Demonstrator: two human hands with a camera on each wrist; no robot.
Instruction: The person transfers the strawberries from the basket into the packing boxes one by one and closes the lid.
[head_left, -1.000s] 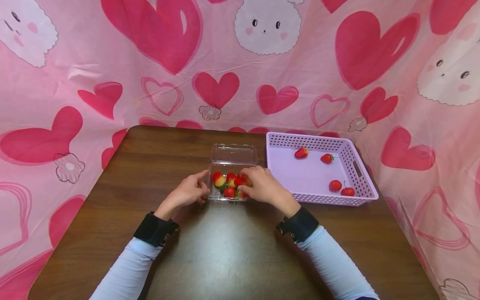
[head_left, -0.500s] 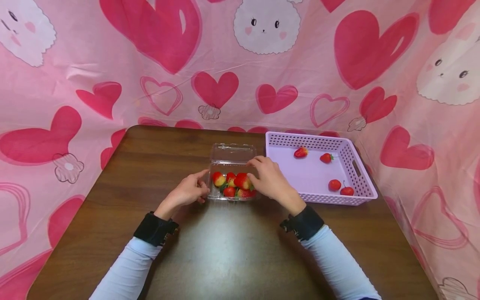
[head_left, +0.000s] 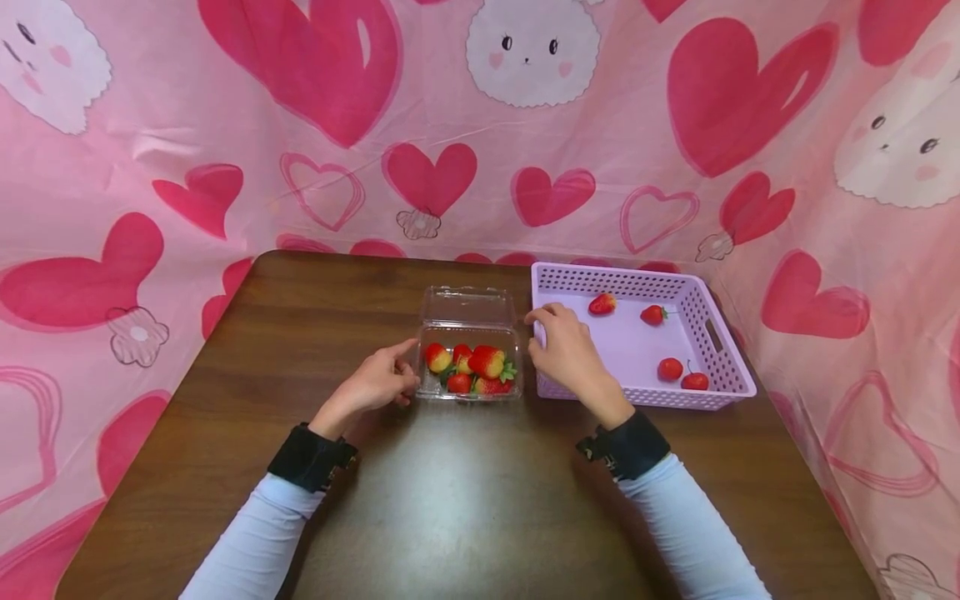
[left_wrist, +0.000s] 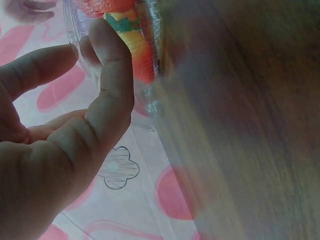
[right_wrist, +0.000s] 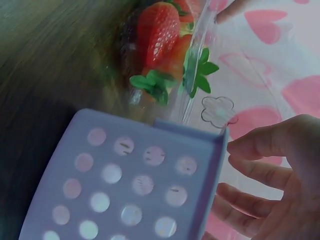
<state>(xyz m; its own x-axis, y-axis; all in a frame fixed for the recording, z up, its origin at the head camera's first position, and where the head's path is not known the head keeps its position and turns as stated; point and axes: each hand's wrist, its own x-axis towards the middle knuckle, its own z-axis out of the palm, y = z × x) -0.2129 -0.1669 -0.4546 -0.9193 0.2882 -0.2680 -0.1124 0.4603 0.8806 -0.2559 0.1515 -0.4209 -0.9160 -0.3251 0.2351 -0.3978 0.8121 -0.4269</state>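
A clear plastic clamshell box (head_left: 467,306) stands open on the table, lid laid back, with several strawberries (head_left: 480,367) in it. My left hand (head_left: 408,379) pinches the box's left rim; the left wrist view shows the thumb (left_wrist: 110,75) lying against the clear wall (left_wrist: 150,105) over the fruit (left_wrist: 135,50). My right hand (head_left: 543,321) hovers over the near left corner of the lilac basket (head_left: 637,398), fingers loosely bent and holding nothing. In the right wrist view that hand (right_wrist: 260,165) hangs beside the basket's perforated wall (right_wrist: 125,185), with a strawberry (right_wrist: 157,32) beyond it.
Several strawberries (head_left: 670,369) lie loose in the basket, toward its far and right sides. The dark wooden table (head_left: 450,500) is ringed by a pink heart-print cloth (head_left: 480,167) at the back and sides. The basket sits at the table's right edge.
My right hand has left the strawberries in the box and moved right and away, to the basket's left corner. The left hand and the box have stayed put.
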